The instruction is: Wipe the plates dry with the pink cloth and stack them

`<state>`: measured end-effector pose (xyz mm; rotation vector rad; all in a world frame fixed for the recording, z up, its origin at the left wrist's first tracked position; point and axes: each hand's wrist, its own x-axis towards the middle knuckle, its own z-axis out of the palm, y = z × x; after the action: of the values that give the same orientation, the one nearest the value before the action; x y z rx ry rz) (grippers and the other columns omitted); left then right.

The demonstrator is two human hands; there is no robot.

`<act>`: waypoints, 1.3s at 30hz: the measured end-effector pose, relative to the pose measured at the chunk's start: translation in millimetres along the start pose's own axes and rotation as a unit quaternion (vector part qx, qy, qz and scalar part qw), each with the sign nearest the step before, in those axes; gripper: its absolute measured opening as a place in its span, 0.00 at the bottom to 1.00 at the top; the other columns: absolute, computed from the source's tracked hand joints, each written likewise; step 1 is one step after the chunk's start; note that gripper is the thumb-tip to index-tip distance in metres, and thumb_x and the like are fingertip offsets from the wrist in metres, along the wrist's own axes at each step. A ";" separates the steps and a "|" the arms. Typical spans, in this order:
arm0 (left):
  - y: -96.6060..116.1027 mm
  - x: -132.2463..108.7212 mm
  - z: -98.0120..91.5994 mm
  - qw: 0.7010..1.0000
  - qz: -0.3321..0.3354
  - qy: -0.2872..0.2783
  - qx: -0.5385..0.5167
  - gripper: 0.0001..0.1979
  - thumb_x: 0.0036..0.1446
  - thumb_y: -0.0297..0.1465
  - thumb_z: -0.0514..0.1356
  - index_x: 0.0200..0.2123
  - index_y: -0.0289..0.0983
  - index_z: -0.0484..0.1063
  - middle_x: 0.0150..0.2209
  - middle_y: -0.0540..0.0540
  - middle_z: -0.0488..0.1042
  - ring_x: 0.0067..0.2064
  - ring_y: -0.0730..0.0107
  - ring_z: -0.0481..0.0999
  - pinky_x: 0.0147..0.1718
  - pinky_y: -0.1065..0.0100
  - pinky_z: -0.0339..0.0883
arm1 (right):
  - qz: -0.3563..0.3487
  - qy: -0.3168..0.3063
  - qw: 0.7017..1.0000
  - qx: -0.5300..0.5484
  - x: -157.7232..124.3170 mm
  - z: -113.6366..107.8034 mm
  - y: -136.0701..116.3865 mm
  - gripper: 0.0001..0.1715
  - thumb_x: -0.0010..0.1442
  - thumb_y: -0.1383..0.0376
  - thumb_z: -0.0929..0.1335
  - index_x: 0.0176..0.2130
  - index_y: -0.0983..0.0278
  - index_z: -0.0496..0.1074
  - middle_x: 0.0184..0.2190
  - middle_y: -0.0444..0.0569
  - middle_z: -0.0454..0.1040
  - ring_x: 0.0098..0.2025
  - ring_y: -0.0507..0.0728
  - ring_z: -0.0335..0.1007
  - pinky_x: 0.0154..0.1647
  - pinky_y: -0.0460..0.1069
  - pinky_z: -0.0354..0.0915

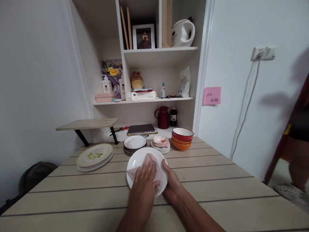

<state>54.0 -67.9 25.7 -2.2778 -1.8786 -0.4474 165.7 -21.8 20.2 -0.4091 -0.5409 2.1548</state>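
A white plate is held tilted above the wooden table, near its middle. My left hand lies flat on a pale pink cloth and presses it onto the plate's face, fingers stretched out. My right hand grips the plate's right rim, thumb over the edge.
Behind the plate stand a stack of green-patterned plates, a stack of flowered plates, small dishes and red and orange bowls. Shelves with a red jug rise at the back. A person stands at the far right.
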 end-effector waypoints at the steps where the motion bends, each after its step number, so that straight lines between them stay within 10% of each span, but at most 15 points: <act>1: -0.5 3.5 -4.1 1.000 0.014 0.001 -0.016 0.29 0.60 0.28 0.50 0.65 0.38 0.52 0.67 0.46 0.49 0.68 0.61 0.48 0.64 0.51 0.49 | 0.011 -0.016 1.000 -0.001 0.1 0.9 1.7 0.37 0.61 0.47 0.63 0.57 0.72 0.66 0.49 0.60 0.75 0.52 0.61 0.71 0.58 0.55 0.60; 14: 6.5 29.2 -9.4 0.997 0.045 0.027 -0.059 0.25 0.65 0.35 0.46 0.64 0.44 0.53 0.66 0.51 0.53 0.69 0.62 0.45 0.64 0.41 0.36 | 0.005 -0.061 0.997 0.042 1.2 1.2 -2.3 0.33 0.61 0.47 0.62 0.55 0.66 0.68 0.50 0.56 0.75 0.54 0.60 0.69 0.59 0.57 0.59; 28: -2.2 -17.7 -30.0 0.998 0.043 -0.031 -0.032 0.23 0.60 0.32 0.55 0.59 0.48 0.63 0.61 0.50 0.63 0.65 0.51 0.58 0.61 0.32 0.34 | -0.064 0.015 0.997 0.051 -8.2 1.4 -12.7 0.43 0.56 0.41 0.63 0.56 0.71 0.67 0.47 0.60 0.77 0.53 0.65 0.70 0.57 0.60 0.61; 39: -6.4 21.9 -24.0 0.998 -0.047 0.035 0.003 0.28 0.61 0.31 0.51 0.64 0.31 0.54 0.67 0.41 0.48 0.68 0.59 0.46 0.65 0.50 0.44 | -0.019 -0.038 0.998 0.039 -4.4 6.5 0.3 0.38 0.60 0.47 0.63 0.59 0.70 0.63 0.53 0.60 0.72 0.57 0.63 0.67 0.60 0.57 0.58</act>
<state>48.3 -53.5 55.0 -2.1484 -1.9549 -0.5255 165.1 -27.1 26.0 -0.2720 -0.5010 2.1551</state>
